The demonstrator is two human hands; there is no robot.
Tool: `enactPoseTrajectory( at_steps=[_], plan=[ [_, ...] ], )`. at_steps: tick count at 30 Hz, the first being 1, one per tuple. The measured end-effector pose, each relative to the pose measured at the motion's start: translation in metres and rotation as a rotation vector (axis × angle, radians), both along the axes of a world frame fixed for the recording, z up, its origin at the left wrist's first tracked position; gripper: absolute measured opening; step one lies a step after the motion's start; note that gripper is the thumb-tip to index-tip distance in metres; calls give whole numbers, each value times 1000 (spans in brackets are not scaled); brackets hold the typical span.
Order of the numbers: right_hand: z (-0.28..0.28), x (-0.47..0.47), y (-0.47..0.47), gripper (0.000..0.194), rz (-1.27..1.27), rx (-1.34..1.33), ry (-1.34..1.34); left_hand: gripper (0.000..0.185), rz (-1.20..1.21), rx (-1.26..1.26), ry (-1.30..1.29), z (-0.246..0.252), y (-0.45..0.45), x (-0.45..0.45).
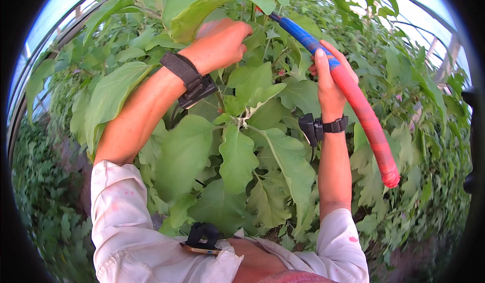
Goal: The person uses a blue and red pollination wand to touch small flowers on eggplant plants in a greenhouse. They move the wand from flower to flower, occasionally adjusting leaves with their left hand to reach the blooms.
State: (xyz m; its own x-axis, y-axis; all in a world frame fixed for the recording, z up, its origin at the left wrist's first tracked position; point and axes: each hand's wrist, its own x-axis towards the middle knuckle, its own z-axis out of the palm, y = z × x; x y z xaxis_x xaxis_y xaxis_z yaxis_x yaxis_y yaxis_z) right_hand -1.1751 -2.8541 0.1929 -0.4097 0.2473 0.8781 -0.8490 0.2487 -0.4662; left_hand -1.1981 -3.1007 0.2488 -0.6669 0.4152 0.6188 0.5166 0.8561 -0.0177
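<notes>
My right hand [333,74] is closed around a long stick-like tool [363,120], wrapped in blue and red tape. Its dark far end reaches in among the leaves at the top, where a bit of red shows; the tip itself is hidden. To the left, my left hand [223,46] is bent with curled fingers among the leaves of an eggplant plant [238,150]. Whether it pinches a stem or leaf is not visible. A broad leaf [216,2] overhangs that hand. Both wrists carry black straps with small black devices.
Dense leafy plants with a few small purple flowers surround me on both sides. Curved greenhouse frame bars [424,8] and pale sheeting arch over the top corners. A large leaf [110,97] lies against my left forearm. A phone-like device [201,249] sits at my chest.
</notes>
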Motion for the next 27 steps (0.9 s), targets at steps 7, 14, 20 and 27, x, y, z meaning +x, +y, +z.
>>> enactPoseTrajectory(
  at_steps=[7,14,20,27],
  plan=[
    [-52,100,4,37,-151,-248,24,43,-464,149,220,-15,0,1],
    [-106,220,26,42,-454,-531,-37,40,-791,47,-166,-36,6,65],
    [-164,306,51,48,-561,-651,-69,41,-1119,271,-638,-90,-24,99],
    [-230,362,90,42,-256,-786,-122,36,-1246,596,-1429,-188,-34,121]
  ],
)
